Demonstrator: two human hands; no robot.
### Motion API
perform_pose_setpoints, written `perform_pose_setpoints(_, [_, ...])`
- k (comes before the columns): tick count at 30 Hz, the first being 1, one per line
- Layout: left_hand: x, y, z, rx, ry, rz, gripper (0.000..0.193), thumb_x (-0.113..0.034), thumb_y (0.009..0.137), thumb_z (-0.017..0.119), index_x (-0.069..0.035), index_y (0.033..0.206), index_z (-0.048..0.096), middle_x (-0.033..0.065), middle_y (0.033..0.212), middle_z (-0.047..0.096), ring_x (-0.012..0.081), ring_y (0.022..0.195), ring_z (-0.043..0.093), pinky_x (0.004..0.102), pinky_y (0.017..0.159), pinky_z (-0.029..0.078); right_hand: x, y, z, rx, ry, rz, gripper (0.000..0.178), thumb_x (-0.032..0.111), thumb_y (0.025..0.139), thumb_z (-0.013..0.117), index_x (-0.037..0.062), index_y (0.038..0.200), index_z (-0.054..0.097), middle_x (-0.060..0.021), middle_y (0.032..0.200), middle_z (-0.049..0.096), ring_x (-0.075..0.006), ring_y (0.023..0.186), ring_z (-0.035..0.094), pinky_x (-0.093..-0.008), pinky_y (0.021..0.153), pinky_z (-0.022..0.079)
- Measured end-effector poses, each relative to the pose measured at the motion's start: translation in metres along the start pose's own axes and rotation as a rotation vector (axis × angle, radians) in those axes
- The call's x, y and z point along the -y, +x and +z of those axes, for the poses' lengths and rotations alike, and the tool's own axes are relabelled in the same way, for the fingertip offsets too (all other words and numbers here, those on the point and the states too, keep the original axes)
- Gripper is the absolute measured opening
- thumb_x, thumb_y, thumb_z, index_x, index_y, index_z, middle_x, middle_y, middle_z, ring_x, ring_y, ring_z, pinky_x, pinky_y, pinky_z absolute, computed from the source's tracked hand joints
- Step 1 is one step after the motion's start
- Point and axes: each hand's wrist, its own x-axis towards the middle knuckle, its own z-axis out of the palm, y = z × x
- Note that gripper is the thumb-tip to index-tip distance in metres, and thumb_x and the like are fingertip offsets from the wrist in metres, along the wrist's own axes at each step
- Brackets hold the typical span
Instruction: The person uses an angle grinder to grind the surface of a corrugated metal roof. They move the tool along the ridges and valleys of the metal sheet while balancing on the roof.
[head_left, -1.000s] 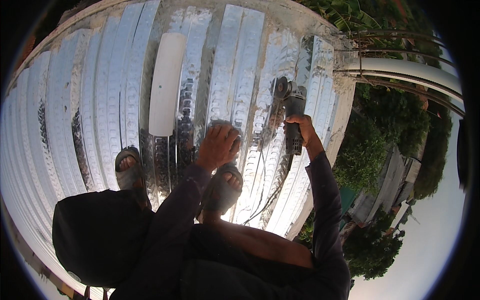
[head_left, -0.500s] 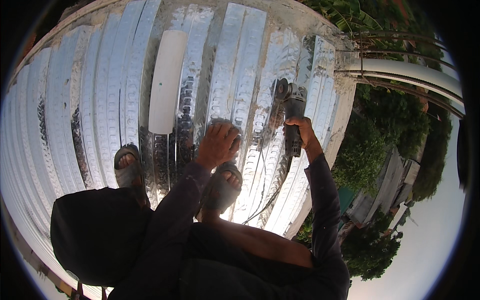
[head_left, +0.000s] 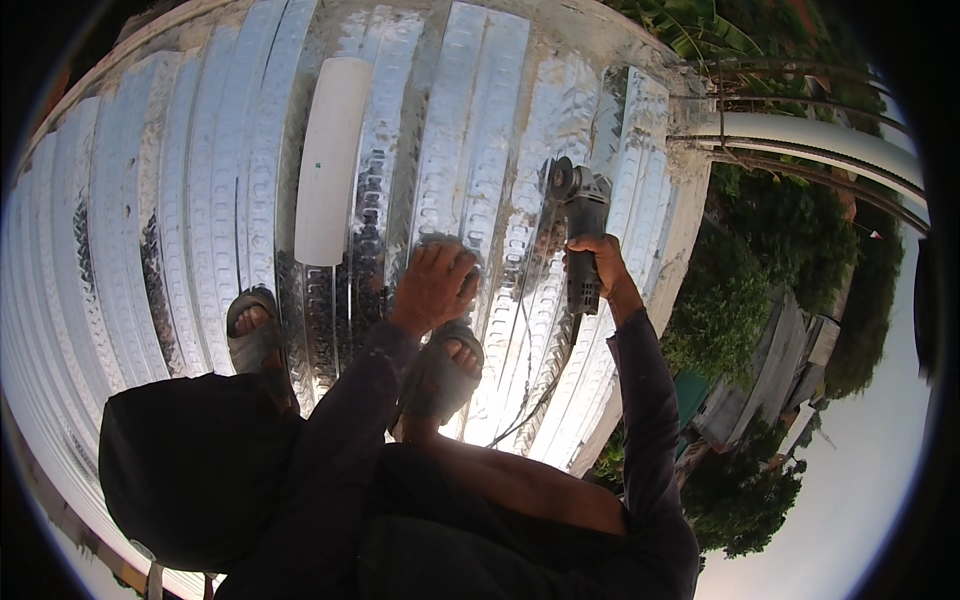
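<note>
Concrete border (head_left: 688,190) bounds the ribbed metal decking (head_left: 470,110) on the right; beyond it, treetops (head_left: 735,290) and rooftops (head_left: 770,370) lie outside the work surface. Decking runs on ahead of the hands to the far border and spreads widely to the left. Angle grinder (head_left: 588,218) is over the right part of the decking, near that border, disc end pointing away from the person; contact between disc and sheet: cannot tell. Right hand (head_left: 603,265) is wrapped around the grinder body. Left hand (head_left: 435,285) is palm down, fingers bent, just ahead of the right sandal (head_left: 448,385); whether it grasps anything cannot be told. Obstructions: dark cable (head_left: 528,340) beside the right sandal; white curved piece (head_left: 332,165) lengthwise on the decking, left of the left hand; rebar (head_left: 800,170) and white pipe (head_left: 810,137) projecting past the border.
</note>
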Motion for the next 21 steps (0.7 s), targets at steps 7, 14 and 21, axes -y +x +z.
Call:
perform_pose_setpoints(7, [0.0,0.001,-0.001,-0.003,-0.004,0.013,0.028,-0.025,0.086,0.071,-0.013,0.109,0.06,0.0082,0.109,0.058,0.03,0.102,0.057,0.0449,0.088,0.045,-0.006,-0.001,-0.001,-0.035,0.008,-0.002,0.024,0.018,0.079,0.078,-0.001,0.093,0.072,-0.0125,0.084,0.07,-0.0245,0.071,0.072,-0.0393,0.066,0.061])
perform_pose_setpoints(14, [-0.001,0.001,-0.001,0.023,0.003,-0.002,0.029,-0.025,0.085,0.073,-0.013,0.109,0.061,0.0086,0.111,0.058,0.0302,0.104,0.057,0.0449,0.089,0.045,0.018,-0.031,0.01,-0.066,0.105,-0.015,0.023,0.012,0.078,0.074,-0.0037,0.094,0.068,-0.0119,0.082,0.068,-0.0235,0.068,0.07,-0.0376,0.062,0.058])
perform_pose_setpoints(21, [-0.006,0.003,0.001,0.05,-0.015,-0.033,0.039,-0.022,0.079,0.078,-0.011,0.114,0.064,0.0116,0.117,0.061,0.0344,0.106,0.058,0.0472,0.093,0.047,0.043,-0.039,-0.023,-0.009,0.209,-0.076,0.036,0.019,0.081,0.076,-0.0051,0.105,0.063,-0.0138,0.09,0.067,-0.0249,0.08,0.072,-0.0393,0.075,0.063])
